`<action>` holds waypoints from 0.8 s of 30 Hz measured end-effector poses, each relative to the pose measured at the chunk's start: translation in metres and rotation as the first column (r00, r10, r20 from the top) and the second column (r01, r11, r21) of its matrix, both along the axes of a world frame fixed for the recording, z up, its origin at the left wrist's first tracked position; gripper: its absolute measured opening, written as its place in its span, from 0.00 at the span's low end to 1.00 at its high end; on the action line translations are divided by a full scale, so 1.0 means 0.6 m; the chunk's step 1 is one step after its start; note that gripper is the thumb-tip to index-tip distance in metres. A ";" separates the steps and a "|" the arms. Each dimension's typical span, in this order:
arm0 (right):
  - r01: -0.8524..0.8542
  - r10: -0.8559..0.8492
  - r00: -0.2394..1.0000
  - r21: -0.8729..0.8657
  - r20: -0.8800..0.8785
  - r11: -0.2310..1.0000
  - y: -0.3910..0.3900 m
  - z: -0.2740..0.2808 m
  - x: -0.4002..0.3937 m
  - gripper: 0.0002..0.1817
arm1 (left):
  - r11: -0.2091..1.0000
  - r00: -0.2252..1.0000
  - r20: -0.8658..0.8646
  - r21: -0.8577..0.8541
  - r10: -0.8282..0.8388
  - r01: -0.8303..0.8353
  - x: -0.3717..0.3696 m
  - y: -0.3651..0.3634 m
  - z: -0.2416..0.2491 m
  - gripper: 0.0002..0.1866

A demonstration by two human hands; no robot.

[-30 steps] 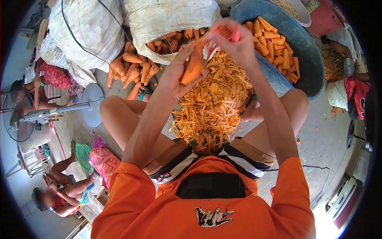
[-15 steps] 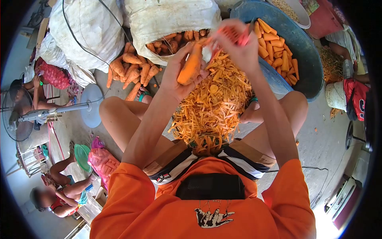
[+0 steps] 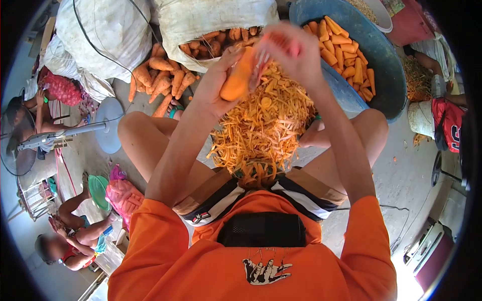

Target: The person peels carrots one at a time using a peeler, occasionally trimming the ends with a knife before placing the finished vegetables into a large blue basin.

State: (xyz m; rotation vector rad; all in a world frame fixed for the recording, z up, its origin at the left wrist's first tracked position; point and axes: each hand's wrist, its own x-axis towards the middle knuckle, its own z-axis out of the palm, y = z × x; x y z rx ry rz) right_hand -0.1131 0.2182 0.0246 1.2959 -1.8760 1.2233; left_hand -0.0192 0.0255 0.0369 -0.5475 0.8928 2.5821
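Observation:
My left hand [image 3: 217, 83] is wrapped round a carrot [image 3: 238, 80] that looks mostly peeled and smooth. Over the carrot's upper end, my right hand [image 3: 301, 55] grips a red peeler [image 3: 282, 41], both blurred by motion. Beneath my hands, between my legs, lies a large heap of orange peelings [image 3: 266, 118]. Unpeeled carrots [image 3: 160, 78] lie on the floor to the left, beside an open white sack [image 3: 216, 17] holding more of them. On the right, a blue tub [image 3: 389, 75] holds peeled carrots [image 3: 347, 55].
Full white sacks [image 3: 103, 37] stand at the upper left. A standing fan [image 3: 20, 135] is at the left edge. Two people sit on the left, near a green basin [image 3: 100, 192] and a pink bag [image 3: 124, 196]. Another person's limbs show at the right, near a white bucket [image 3: 420, 119].
The view has shifted slightly. My left hand still holds the carrot, now turned a little and smoother at its lower end. My right hand and the peeler have moved slightly left.

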 end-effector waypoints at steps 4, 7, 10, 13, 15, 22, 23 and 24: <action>0.180 -0.045 0.900 -0.277 0.433 0.944 0.015 0.005 -0.025 0.09 | 0.986 0.995 -0.077 0.145 -0.070 0.081 -0.001 -0.003 0.001 0.17; -0.040 0.038 0.998 0.034 0.054 0.999 -0.009 0.048 0.056 0.09 | 0.997 1.000 -0.015 0.076 0.008 -0.007 -0.004 0.001 0.008 0.18; 0.009 0.059 0.901 -0.154 0.429 0.988 -0.006 0.007 0.024 0.08 | 0.998 0.995 -0.076 -0.012 -0.064 0.063 0.013 -0.007 -0.002 0.17; 0.083 0.072 0.845 -0.263 0.529 0.961 0.031 0.007 -0.041 0.08 | 0.989 0.982 -0.120 -0.048 -0.144 0.139 0.006 -0.004 0.009 0.17; 0.104 0.051 0.862 -0.273 0.505 0.956 0.028 0.023 -0.033 0.11 | 0.991 0.981 -0.155 -0.071 -0.120 0.110 0.009 0.004 0.013 0.17; 0.185 -0.043 0.870 -0.244 0.491 0.952 0.034 0.019 -0.046 0.12 | 0.994 0.989 -0.115 -0.069 -0.093 0.086 0.007 0.001 0.015 0.18; 0.136 0.065 0.811 -0.296 0.581 0.945 0.021 0.022 -0.018 0.13 | 0.995 0.990 -0.114 -0.070 -0.081 0.073 0.006 -0.001 0.010 0.18; 0.124 0.077 0.810 -0.298 0.581 0.947 0.008 0.035 0.015 0.13 | 0.998 0.995 -0.076 0.002 -0.069 0.069 0.000 -0.004 -0.001 0.19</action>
